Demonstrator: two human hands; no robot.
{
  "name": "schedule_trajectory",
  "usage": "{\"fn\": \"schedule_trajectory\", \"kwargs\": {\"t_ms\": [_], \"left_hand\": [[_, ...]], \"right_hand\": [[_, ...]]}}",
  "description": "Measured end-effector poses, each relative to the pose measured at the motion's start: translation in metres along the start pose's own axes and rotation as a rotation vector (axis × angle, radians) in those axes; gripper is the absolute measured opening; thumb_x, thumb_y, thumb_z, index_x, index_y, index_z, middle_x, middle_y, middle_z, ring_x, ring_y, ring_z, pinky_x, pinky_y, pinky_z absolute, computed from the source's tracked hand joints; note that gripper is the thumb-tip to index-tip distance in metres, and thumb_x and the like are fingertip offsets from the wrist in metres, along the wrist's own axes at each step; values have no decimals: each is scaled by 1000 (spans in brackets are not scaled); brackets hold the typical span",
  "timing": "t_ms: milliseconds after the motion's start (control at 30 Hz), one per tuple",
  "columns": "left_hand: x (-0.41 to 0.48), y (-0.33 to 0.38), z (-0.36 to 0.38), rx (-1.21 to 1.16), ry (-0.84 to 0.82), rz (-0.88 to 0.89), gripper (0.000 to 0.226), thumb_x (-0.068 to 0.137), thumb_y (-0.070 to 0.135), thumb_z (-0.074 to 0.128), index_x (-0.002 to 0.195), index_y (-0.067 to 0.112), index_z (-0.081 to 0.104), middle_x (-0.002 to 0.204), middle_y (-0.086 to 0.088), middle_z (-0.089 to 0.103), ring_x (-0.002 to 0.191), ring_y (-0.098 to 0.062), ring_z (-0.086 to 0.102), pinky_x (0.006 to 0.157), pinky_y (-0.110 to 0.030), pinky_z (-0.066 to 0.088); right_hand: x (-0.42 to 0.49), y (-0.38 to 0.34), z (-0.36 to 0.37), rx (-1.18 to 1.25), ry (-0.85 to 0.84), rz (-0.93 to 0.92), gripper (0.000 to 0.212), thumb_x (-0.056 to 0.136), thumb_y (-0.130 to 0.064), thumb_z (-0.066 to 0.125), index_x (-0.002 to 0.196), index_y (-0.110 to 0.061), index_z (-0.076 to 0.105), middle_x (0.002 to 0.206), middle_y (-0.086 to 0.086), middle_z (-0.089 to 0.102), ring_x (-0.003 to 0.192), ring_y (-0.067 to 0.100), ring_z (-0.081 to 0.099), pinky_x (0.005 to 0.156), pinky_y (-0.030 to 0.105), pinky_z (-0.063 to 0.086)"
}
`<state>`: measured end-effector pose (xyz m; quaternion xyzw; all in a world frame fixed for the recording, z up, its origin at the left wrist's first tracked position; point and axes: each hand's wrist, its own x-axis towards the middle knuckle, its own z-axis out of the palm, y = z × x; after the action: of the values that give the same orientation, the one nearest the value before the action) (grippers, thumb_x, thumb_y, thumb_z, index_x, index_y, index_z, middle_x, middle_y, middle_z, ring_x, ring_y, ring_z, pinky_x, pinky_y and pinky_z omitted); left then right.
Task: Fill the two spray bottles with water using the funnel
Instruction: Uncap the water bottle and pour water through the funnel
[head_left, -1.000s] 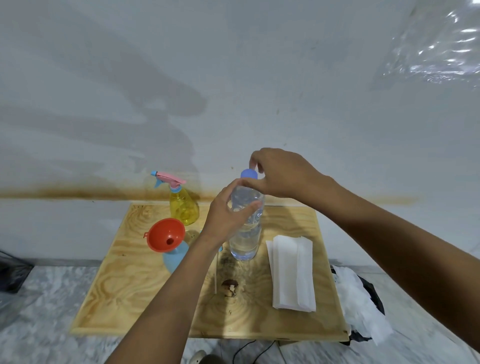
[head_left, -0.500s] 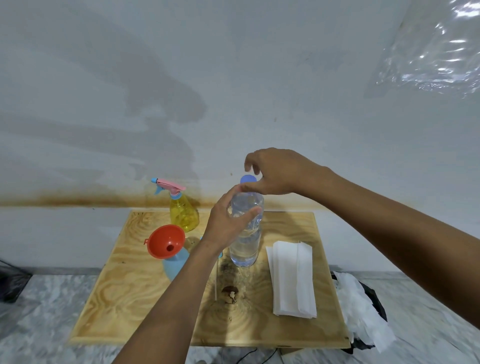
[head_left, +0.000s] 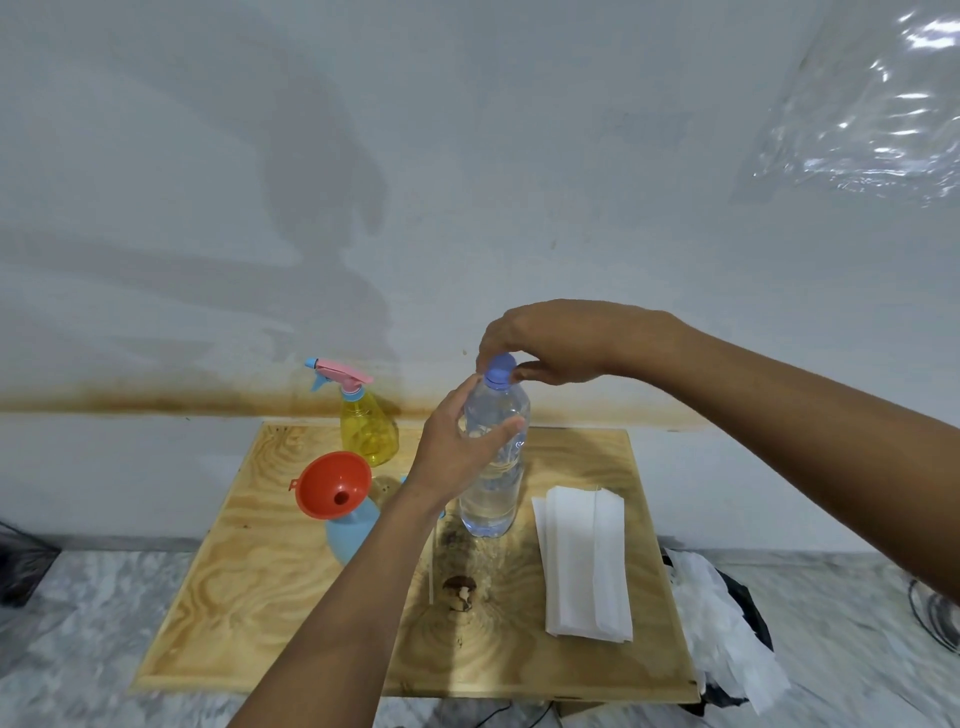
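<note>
A clear water bottle (head_left: 493, 488) stands upright mid-table, partly filled. My left hand (head_left: 457, 447) grips its upper body. My right hand (head_left: 550, 340) pinches the blue cap (head_left: 500, 370) on top of it. An orange funnel (head_left: 332, 484) sits in the neck of a light blue spray bottle (head_left: 350, 530), just left of my left forearm. A yellow spray bottle (head_left: 366, 426) with a pink and blue trigger head stands at the table's back, by the wall.
The wooden table (head_left: 260, 623) is low and stands against a white wall. A folded white cloth (head_left: 584, 561) lies to the right of the water bottle. A thin white tube (head_left: 430, 577) lies by my forearm. Crumpled white and black bags (head_left: 727, 623) sit on the floor at right.
My right hand has shifted its fingers round the blue cap, thumb and fingertips now pinching it. The left hand keeps its hold on the bottle. The view has tilted slightly.
</note>
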<state>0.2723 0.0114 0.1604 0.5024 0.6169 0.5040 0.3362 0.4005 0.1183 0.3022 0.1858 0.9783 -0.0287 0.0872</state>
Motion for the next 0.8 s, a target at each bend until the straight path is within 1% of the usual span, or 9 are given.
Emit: {"fn": "schedule_trajectory", "kwargs": {"t_ms": [67,133,200,300,467,533,667,733,800], "left_hand": [[-1,2,0,-8,-4,20,51,81,34,80,129,31,60,119,13,69,111,3,61,92,-14,48],[-1,2,1,-11,-5,20,50,82,35,79,127,30,61,120,13,69,114,2,61,95,-20,48],[-1,2,1,-4,-5,36,45,82,34,79,124,30,62,118,13,69,113,0,62,97,-25,49],[-1,2,0,-13,0,29,49,81,36,79,126,32,61,118,13,70,113,-1,62,99,-32,52],[-1,3,0,-56,-6,13,51,82,32,80,128,32,60,117,12,71,109,0,64,97,-34,54],[0,1,1,-60,4,-5,54,80,33,81,130,31,60,118,12,70,109,0,64,98,-34,54],[2,-2,1,-33,18,-29,64,77,36,83,135,26,57,125,10,67,115,-2,62,103,-36,51],[1,-1,0,-28,12,-29,62,77,35,83,133,24,58,124,10,68,114,-5,63,102,-36,51],[0,1,1,-31,5,-29,57,79,31,82,131,24,59,121,9,70,112,-6,65,100,-33,52]], "right_hand": [[-2,-1,2,17,19,37,48,93,-39,63,138,-36,47,136,-15,52,122,10,52,96,33,46],[-2,-3,7,65,94,132,65,86,-59,62,142,-35,39,138,-12,48,117,10,55,92,35,48],[0,-5,15,70,127,212,62,86,-64,58,134,-28,46,130,-7,52,103,14,58,83,34,48],[-1,-8,25,113,181,211,39,95,-51,54,122,-23,57,118,-6,60,95,14,57,76,29,43],[-28,-12,51,549,667,200,37,96,-29,62,131,-19,58,115,-11,58,98,0,54,83,14,46],[-43,-20,80,700,755,298,38,93,-22,67,129,-18,59,116,-11,60,96,0,57,83,10,47],[-60,-43,178,860,792,575,34,85,-11,74,119,-10,65,111,0,60,90,2,61,74,5,46],[-59,-57,226,875,688,621,36,84,-12,75,118,-7,65,110,5,59,93,16,63,76,11,49],[-52,-73,264,898,495,685,38,86,-20,73,121,-11,63,113,3,60,99,19,62,84,25,51]]}}
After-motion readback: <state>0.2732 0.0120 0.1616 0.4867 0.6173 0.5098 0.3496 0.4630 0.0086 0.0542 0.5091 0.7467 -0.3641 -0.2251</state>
